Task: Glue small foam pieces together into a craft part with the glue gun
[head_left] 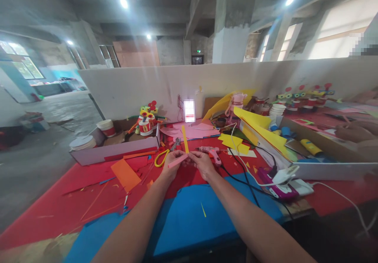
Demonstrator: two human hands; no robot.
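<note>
Both of my hands meet over the red table cover, close to the middle. Between the fingers of my left hand [171,164] is a pink paper strip [177,161], which slants down toward the left. A yellow paper strip [184,137] points away from me, and its near end meets the pink one at my fingertips. My right hand [203,164] pinches the strips where they meet; whether they are joined cannot be made out. Just right of it lies a pink glue gun [215,155]. Yellow-handled scissors [161,159] and grey pliers [176,144] lie by my left hand.
An orange paper sheet [126,175] and scraps lie left. Blue cloth [189,219] covers the near edge. Open boxes stand left [118,151] and right [330,170]. Cables run right to a purple power strip [277,184]. Paper-cup figures [146,121] stand behind, before a white partition [132,82].
</note>
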